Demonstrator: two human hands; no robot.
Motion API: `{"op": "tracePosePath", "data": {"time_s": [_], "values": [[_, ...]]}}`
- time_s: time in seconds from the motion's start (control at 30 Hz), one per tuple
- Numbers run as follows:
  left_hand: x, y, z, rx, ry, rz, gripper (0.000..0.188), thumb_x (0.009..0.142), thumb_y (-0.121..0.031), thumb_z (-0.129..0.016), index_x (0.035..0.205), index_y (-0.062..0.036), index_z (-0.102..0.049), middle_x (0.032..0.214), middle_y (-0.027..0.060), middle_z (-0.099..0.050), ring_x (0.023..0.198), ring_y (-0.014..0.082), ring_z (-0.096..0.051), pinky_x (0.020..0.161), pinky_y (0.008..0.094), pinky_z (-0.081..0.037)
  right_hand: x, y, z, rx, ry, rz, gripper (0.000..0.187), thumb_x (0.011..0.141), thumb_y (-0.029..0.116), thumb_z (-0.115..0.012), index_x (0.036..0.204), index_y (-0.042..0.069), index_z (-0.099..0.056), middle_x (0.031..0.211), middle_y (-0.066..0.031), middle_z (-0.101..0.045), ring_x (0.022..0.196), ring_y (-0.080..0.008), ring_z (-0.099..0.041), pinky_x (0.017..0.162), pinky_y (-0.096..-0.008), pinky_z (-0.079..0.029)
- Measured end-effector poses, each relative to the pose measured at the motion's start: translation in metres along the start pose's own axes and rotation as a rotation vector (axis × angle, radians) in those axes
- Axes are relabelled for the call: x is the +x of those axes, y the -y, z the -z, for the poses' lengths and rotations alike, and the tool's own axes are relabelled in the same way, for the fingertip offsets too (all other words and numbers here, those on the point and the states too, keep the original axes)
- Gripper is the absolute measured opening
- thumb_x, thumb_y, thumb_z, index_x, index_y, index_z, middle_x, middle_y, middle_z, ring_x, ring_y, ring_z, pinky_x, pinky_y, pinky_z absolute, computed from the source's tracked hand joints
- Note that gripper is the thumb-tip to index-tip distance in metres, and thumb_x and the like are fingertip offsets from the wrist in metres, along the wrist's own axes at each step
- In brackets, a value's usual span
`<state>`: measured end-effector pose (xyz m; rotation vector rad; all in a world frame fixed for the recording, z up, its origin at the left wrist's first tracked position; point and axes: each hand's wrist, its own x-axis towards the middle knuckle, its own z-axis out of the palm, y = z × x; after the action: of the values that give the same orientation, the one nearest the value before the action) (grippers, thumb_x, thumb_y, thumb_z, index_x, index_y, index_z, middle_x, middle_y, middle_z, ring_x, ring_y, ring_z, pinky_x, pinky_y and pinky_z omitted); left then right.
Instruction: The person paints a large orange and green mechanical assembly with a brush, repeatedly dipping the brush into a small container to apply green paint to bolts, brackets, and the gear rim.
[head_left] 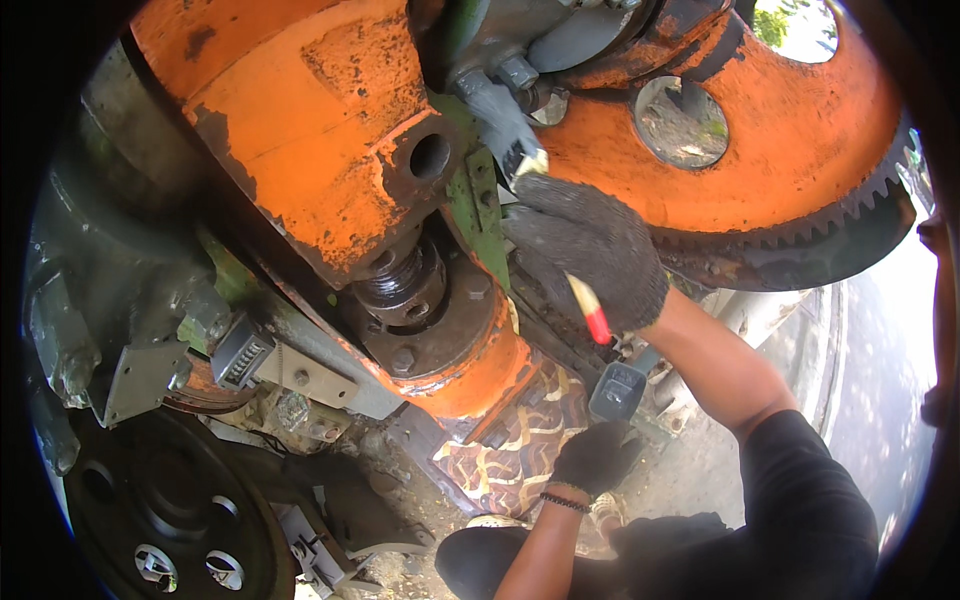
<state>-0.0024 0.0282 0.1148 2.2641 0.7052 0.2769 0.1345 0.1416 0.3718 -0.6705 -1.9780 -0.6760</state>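
My right hand (pixel 590 245), in a dark knitted glove, is closed round a paintbrush. The paintbrush (pixel 588 305) has a pale handle with a red end that sticks out below the palm. Its far end, blurred, meets a grey-coated machine part (pixel 497 112) beside the orange housing (pixel 300 120). Lower down, my left hand (pixel 597 458), gloved too, has its fingers curled in. A small dark container (pixel 617 390) with grey inside is just beyond that hand. I cannot tell whether the left hand touches it.
A large orange toothed gear wheel (pixel 780 150) lies at the upper right. Below the orange housing, a thick threaded screw (pixel 405 290) enters a bolted flange. Patterned cloth (pixel 510 435) covers the part under it. A dark handwheel (pixel 170 500) is at the lower left.
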Motion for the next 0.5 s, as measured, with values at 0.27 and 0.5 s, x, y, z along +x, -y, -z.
{"op": "tracePosePath", "data": {"time_s": [0.27,0.5], "values": [[0.003,0.008,-0.01,0.001,0.003,-0.037,0.04,0.101,-0.044,-0.058,0.116,-0.0084,-0.068,0.111,0.0209,-0.074,0.105,0.042,-0.071,0.09,0.0533,-0.056,-0.003,-0.004,0.004,0.008,-0.126,-0.079,0.049,0.083,0.012,-0.079,0.131,0.008,-0.074,0.142,-0.0183,-0.068,0.126,-0.0384,-0.069,0.104,-0.0463,-0.057],[0.0,0.011,-0.006,0.02,-0.004,-0.04,0.039,0.101,-0.043,-0.059,0.117,-0.0088,-0.069,0.11,0.0204,-0.075,0.105,0.0417,-0.071,0.091,0.0536,-0.056,0.02,0.026,0.027,-0.223,0.088,-0.422,0.031,0.094,0.013,-0.075,0.125,0.012,-0.078,0.123,-0.0114,-0.077,0.117,-0.0346,-0.072,0.1,-0.0435,-0.057]]}}
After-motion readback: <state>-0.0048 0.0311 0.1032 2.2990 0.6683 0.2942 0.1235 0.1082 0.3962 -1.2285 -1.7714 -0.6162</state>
